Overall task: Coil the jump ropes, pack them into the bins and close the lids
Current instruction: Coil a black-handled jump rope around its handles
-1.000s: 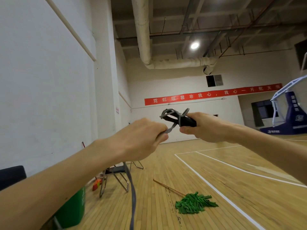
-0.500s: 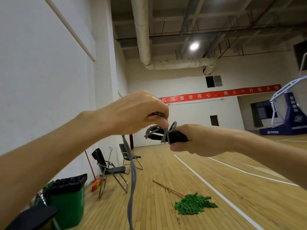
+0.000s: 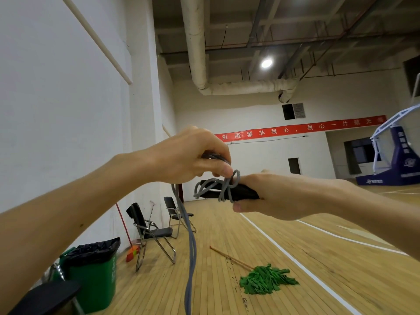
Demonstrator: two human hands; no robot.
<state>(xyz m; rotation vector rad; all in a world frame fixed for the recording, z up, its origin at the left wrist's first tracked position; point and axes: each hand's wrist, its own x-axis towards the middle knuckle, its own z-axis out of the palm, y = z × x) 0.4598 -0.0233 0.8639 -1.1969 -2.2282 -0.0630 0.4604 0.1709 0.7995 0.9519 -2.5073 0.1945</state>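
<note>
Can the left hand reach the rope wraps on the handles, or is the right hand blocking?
Likely yes: left hand, pinching the rope, sits just above the wraps; right hand grips the handles farther back.

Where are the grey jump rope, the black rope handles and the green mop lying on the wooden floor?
grey jump rope [image 3: 192,251]: head view, on the hanging strand.
black rope handles [image 3: 246,193]: head view, on the bare part beside the wrapped rope.
green mop [image 3: 266,279]: head view, on its cloth-strip head.

Grey rope [image 3: 189,242], black handles [image 3: 241,192], green mop [image 3: 267,279], green bin [image 3: 95,272], red banner [image 3: 300,129].
</note>
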